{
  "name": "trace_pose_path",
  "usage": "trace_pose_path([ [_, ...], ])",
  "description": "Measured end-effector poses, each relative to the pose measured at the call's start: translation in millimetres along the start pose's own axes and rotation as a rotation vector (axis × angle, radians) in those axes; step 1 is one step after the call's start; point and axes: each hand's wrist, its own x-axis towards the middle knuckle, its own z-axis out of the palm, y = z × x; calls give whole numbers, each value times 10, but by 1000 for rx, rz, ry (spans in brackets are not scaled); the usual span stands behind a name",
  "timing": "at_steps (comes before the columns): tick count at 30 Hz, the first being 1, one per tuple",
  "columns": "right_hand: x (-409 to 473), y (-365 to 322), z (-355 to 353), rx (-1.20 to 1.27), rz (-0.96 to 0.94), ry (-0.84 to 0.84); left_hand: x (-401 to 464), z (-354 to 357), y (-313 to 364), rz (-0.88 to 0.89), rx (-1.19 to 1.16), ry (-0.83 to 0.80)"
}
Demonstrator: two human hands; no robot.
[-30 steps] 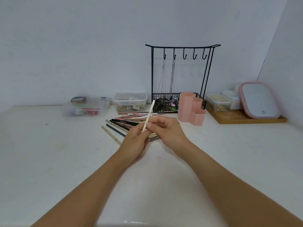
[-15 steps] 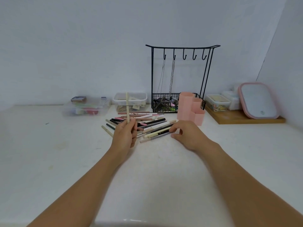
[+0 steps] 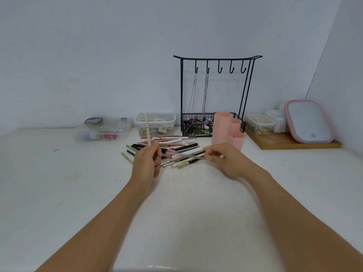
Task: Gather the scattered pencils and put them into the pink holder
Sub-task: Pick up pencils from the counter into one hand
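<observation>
Left hand [image 3: 146,163] gripped cream pencil [image 3: 147,130] upright. Right hand [image 3: 225,160] pinched blurred pencil [image 3: 191,155] lifting off pile [image 3: 167,147]. Pink holder [image 3: 227,133] stood just beyond, right. Risk: loose pinch drops pencil; knuckles nudge holder over.

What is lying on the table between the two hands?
In the head view, the pile of scattered pencils fills the stretch between the left hand, which holds a cream pencil upright, and the right hand.

Hands [image 3: 146,163]: two; pink holder [image 3: 227,132]: one; hooks [image 3: 220,69]: five
</observation>
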Motion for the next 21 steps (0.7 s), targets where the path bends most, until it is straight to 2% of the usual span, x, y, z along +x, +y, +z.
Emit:
trace_pose_path([
  [2,-12,-142,-29,292,46,107,-2,4,6,16,-20,19],
  [4,-34,-369,29,711,82,172,0,15,-4,22,-39,16],
  [6,-61,-628,191,1078,133,138,12,44,-35,21,-51,-8],
  [9,-97,-866,525,1315,197,51,16,101,-89,40,-71,-63],
  [13,-127,-857,792,1221,249,9,1,149,-123,104,-77,-143],
  [17,-144,-831,879,1091,245,29,12,128,-172,116,13,-107],
  [21,-149,-841,891,872,214,47,13,151,-204,148,206,-43],
])
